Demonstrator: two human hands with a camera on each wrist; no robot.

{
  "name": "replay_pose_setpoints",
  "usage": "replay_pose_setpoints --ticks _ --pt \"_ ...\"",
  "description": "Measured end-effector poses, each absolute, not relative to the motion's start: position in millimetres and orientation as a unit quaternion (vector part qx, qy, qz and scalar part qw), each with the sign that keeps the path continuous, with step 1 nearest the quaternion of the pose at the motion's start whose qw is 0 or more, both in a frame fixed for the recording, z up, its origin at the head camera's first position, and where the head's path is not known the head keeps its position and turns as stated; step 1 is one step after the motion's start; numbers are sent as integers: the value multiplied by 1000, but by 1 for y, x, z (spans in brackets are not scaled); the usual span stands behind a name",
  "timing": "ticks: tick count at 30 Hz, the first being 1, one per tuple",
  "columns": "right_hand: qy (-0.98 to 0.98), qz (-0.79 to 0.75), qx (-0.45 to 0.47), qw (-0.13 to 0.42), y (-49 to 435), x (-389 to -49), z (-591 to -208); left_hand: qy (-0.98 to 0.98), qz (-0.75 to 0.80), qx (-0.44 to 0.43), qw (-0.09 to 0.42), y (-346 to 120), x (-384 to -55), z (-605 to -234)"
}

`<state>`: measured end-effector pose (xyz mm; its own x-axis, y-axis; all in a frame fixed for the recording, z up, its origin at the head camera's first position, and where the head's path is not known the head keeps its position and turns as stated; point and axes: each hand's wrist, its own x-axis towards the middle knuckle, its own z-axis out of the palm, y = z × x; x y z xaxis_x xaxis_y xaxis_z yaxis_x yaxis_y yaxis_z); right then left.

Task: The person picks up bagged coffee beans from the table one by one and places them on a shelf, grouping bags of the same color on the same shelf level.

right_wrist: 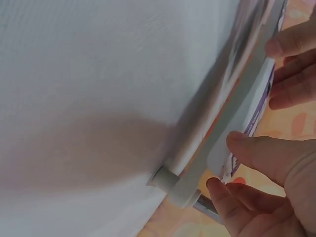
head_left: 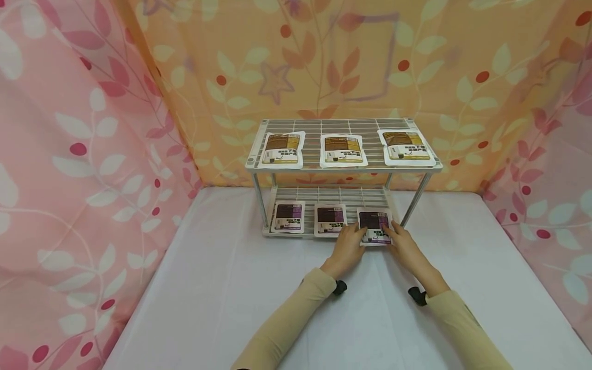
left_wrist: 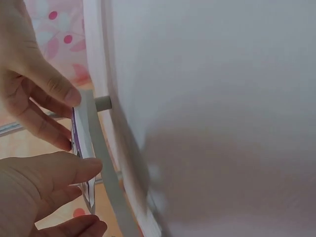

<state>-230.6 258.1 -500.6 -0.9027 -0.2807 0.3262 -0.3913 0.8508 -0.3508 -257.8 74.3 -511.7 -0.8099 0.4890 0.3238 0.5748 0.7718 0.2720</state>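
Observation:
A white pouch with a purple and dark label (head_left: 375,227) lies at the right end of the rack's lower shelf, its near edge overlapping the shelf's front rail. My left hand (head_left: 348,246) pinches its left edge, thumb toward the front. On the opposite edge, my right hand (head_left: 409,249) pinches it the same way. Seen edge-on in the left wrist view, the pouch (left_wrist: 83,131) is thin and close against the pale shelf rail (left_wrist: 111,182). The right wrist view shows the right thumb (right_wrist: 252,148) at the pouch's edge beside the shelf corner.
Two similar purple pouches, one at left (head_left: 289,217) and one in the middle (head_left: 330,221), lie on the lower shelf. Three brown-and-gold pouches (head_left: 343,150) lie along the upper wire shelf (head_left: 314,126). Metal posts (head_left: 416,198) join the shelves. White cloth (head_left: 222,288) covers the table; floral curtains surround it.

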Motion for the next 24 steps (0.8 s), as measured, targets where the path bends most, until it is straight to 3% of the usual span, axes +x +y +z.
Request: replay_pose_setpoints --ticks 12,24 --pt "-955 172 190 152 256 -245 -513 -949 -143 -272 69 84 -277 -510" --pt "-966 139 173 135 253 -249 -512 -961 -111 -249 56 91 -285 -508"
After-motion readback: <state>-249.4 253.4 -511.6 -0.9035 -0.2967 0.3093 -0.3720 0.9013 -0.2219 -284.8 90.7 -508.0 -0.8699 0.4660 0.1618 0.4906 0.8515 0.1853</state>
